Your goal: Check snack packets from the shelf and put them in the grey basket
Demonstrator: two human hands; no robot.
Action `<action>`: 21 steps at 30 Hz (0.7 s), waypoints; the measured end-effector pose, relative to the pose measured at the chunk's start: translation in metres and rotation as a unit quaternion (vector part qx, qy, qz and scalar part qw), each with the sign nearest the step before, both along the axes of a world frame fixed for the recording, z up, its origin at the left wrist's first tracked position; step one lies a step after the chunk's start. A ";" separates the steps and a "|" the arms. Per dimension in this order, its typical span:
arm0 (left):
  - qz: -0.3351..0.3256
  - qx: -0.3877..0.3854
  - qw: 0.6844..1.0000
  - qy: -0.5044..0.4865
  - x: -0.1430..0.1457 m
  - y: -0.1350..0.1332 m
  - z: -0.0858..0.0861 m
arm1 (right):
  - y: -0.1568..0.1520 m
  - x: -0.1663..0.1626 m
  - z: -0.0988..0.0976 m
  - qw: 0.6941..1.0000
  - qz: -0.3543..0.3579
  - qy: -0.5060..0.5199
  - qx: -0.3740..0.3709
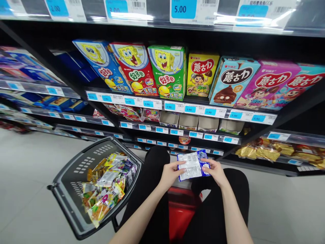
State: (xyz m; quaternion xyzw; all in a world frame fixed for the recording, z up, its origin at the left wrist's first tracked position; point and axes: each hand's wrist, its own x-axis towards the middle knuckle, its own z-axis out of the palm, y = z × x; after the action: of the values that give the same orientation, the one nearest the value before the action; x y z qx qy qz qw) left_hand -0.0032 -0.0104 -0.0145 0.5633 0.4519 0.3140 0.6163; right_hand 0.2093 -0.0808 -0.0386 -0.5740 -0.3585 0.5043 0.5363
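So both hands are on one little packet, blue and silver (190, 166), held up between the knees (157, 162) in front of the low shelves. Left hand (170, 174) has its left end pinched, thumb and fingers closed on the edge; right hand (215, 172) pinches the blue end the same way, so it's pretty much lying flat between them. Just beside the left leg there's a grey basket (87, 152) with a messy pile of snack bags (109, 183) in it. Up on the shelf it's a row of cartoon boxes (167, 73), with open cartons (188, 121) one level down and gold bags (256, 151) off to the right.
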 end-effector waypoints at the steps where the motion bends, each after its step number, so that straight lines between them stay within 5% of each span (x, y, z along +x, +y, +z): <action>1: -0.003 0.015 1.000 0.013 0.000 0.000 -0.001 | 0.000 0.001 -0.001 1.000 -0.007 -0.006 0.000; 13: -0.025 0.190 0.977 0.091 -0.002 -0.006 0.002 | 0.004 -0.005 0.000 0.992 -0.058 -0.111 0.026; 21: -0.021 0.183 0.978 0.099 -0.002 -0.005 0.000 | 0.009 -0.011 0.003 0.991 -0.062 -0.116 0.021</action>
State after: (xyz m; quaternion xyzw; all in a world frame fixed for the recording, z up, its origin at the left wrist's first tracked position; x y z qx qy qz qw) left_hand -0.0055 -0.0152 -0.0147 0.7044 0.4331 0.3213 0.4616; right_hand 0.1981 -0.0721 -0.0353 -0.6387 -0.3926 0.3921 0.5331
